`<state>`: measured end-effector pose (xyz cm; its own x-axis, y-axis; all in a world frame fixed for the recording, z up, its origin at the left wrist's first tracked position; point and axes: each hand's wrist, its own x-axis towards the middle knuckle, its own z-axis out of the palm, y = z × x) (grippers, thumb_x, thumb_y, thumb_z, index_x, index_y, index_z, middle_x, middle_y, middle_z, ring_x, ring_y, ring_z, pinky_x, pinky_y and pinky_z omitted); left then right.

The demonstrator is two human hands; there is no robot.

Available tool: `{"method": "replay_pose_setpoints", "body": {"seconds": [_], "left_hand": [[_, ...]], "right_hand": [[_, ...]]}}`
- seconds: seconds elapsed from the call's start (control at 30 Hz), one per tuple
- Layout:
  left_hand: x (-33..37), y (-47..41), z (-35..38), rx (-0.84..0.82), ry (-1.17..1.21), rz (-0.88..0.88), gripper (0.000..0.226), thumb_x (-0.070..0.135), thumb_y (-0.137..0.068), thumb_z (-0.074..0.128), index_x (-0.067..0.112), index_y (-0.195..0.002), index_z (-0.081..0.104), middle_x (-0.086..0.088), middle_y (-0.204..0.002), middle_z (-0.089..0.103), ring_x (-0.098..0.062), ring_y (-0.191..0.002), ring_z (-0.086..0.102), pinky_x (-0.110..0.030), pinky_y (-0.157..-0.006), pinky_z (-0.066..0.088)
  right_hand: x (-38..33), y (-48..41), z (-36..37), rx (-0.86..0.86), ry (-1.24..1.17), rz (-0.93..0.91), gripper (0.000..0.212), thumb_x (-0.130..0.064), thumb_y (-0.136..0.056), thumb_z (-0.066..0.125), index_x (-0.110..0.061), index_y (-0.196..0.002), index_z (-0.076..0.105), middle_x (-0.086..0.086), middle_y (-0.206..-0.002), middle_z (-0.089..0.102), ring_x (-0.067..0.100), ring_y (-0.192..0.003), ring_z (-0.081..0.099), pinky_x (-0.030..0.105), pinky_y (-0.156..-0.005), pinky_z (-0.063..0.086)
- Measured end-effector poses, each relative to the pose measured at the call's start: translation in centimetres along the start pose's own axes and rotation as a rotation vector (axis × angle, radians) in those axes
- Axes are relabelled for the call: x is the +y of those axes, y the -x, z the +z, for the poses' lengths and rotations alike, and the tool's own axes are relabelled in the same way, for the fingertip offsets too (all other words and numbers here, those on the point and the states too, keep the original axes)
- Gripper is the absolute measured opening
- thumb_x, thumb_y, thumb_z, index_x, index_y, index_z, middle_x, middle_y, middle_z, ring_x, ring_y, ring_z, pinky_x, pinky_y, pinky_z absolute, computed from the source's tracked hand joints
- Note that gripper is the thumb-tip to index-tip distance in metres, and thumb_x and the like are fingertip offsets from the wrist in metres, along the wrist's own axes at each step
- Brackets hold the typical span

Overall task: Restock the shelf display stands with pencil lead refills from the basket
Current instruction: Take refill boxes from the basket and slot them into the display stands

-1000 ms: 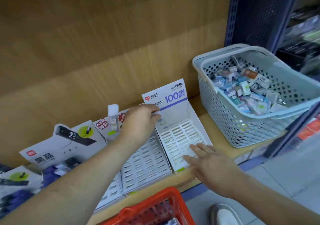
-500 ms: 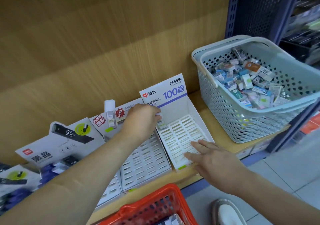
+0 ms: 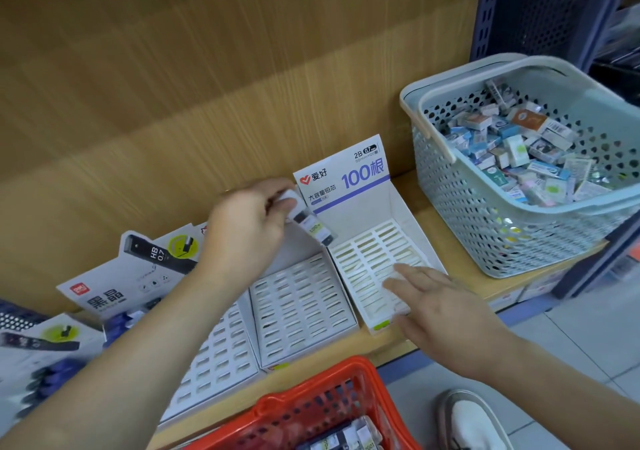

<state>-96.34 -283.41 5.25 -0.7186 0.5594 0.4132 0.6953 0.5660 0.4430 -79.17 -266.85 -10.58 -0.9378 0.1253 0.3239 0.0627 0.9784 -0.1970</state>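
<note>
While the left hand (image 3: pixel 246 231) is pinching a pencil lead refill (image 3: pixel 310 222) by its white cap end, fingers curled round it, the tube is hanging tilted just over the back left corner of the white display stand (image 3: pixel 374 252), right in front of its "100" header card. The right hand (image 3: pixel 446 307) is lying flat on the slotted insert near the front of that same stand, fingers straight and spread, gripping nothing. It's all sitting on a light wooden shelf (image 3: pixel 433 217) with a wood-grain back panel (image 3: pixel 173 85) rising behind. Two more slotted stands (image 3: pixel 301 304) are sitting just to the left, side by side, and past those an "HB 0.7" stand (image 3: pixel 114 290) is holding dark blue tubes. At the right end a grey-blue basket (image 3: pixel 485 224) is sitting full of small boxes (image 3: pixel 512 144), close to a dark blue perforated upright (image 3: pixel 540 9). Down below, a red basket (image 3: pixel 311 404) with some refill tubes (image 3: pixel 343 437) is sitting in front of the shelf edge, over a pale tiled floor (image 3: pixel 571 345) and beside a white shoe (image 3: pixel 474 422).
</note>
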Motion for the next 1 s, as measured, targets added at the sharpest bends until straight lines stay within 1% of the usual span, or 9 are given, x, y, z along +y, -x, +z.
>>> {"method": "replay_pose_setpoints", "body": {"seconds": [0.17,0.23,0.33,0.47,0.63,0.73,0.8,0.87,1.0], "left_hand": [[-2.7,2.3,-1.2,0.027,-0.072,-0.027,0.007,0.014,-0.085,0.066,0.017,-0.09,0.069,0.001,-0.078,0.069,-0.022,-0.076,0.063,-0.035,-0.07,0.05],[-3.7,2.4,-0.1,0.011,-0.119,0.015,0.004,0.015,-0.085,0.067,0.016,-0.082,0.066,0.003,-0.07,0.065,-0.021,-0.07,0.06,-0.032,-0.065,0.044],[-4.7,2.2,2.1,-0.046,-0.126,0.077,0.015,0.017,-0.087,0.065,0.017,-0.073,0.059,0.007,-0.064,0.055,-0.011,-0.063,0.047,-0.024,-0.057,0.032],[-5.9,2.2,4.1,-0.103,-0.132,0.11,0.01,0.021,-0.089,0.063,0.016,-0.08,0.064,0.002,-0.072,0.062,-0.017,-0.068,0.055,-0.03,-0.061,0.044],[-6.2,1.5,4.4,-0.166,-0.206,0.185,0.02,0.026,-0.087,0.053,0.011,-0.086,0.067,-0.005,-0.079,0.068,-0.026,-0.075,0.063,-0.034,-0.066,0.051],[-5.7,1.0,4.6,-0.26,-0.284,0.246,0.02,0.018,-0.085,0.049,0.008,-0.086,0.066,-0.009,-0.079,0.068,-0.031,-0.074,0.064,-0.036,-0.065,0.052],[-5.6,0.6,5.0,-0.266,-0.286,0.269,0.021,0.0,-0.077,0.056,0.006,-0.092,0.069,-0.012,-0.086,0.068,-0.032,-0.08,0.065,-0.036,-0.068,0.054],[-5.7,0.4,5.5,-0.25,-0.283,0.282,0.037,-0.011,-0.065,0.067,0.007,-0.097,0.072,-0.012,-0.092,0.066,-0.032,-0.081,0.065,-0.035,-0.067,0.056],[-5.6,0.7,6.2,-0.16,-0.294,0.24,0.018,-0.001,-0.07,0.076,0.01,-0.083,0.073,-0.009,-0.078,0.065,-0.029,-0.067,0.065,-0.03,-0.057,0.054]], "right_hand": [[-4.0,-1.8,-1.0,0.093,-0.037,-0.127,0.052,-0.029,-0.074,0.07,-0.027,-0.123,0.054,0.01,-0.126,0.06,0.024,-0.101,0.064,0.036,-0.073,0.058],[-5.2,-2.5,-0.4,0.055,0.023,-0.153,0.056,-0.03,-0.07,0.072,-0.03,-0.124,0.057,0.013,-0.123,0.062,0.026,-0.099,0.065,0.037,-0.07,0.058],[-5.3,-3.3,0.8,-0.013,0.064,-0.141,0.052,-0.032,-0.066,0.074,-0.03,-0.117,0.066,0.015,-0.118,0.064,0.028,-0.098,0.066,0.038,-0.066,0.059],[-4.7,-3.4,1.5,-0.077,0.042,-0.12,0.035,-0.034,-0.069,0.063,-0.029,-0.102,0.075,0.008,-0.109,0.068,0.025,-0.092,0.067,0.036,-0.06,0.058],[-4.4,-3.5,1.7,-0.11,0.02,-0.12,0.031,-0.038,-0.067,0.071,-0.032,-0.097,0.077,0.004,-0.105,0.071,0.022,-0.09,0.069,0.035,-0.059,0.058],[-4.4,-3.8,1.2,-0.148,-0.012,-0.109,0.03,-0.042,-0.066,0.063,-0.036,-0.092,0.077,0.0,-0.102,0.071,0.018,-0.088,0.069,0.033,-0.057,0.057],[-4.5,-3.9,0.9,-0.182,-0.008,-0.1,0.03,-0.044,-0.066,0.062,-0.037,-0.091,0.077,-0.002,-0.1,0.071,0.017,-0.087,0.069,0.032,-0.056,0.056],[-4.4,-4.0,0.9,-0.18,-0.001,-0.107,0.029,-0.044,-0.066,0.063,-0.037,-0.092,0.077,-0.001,-0.101,0.07,0.018,-0.087,0.069,0.032,-0.056,0.056],[-4.5,-4.1,0.7,-0.202,0.015,-0.114,0.031,-0.044,-0.067,0.064,-0.037,-0.094,0.077,-0.001,-0.101,0.07,0.018,-0.087,0.068,0.033,-0.056,0.055]]}}
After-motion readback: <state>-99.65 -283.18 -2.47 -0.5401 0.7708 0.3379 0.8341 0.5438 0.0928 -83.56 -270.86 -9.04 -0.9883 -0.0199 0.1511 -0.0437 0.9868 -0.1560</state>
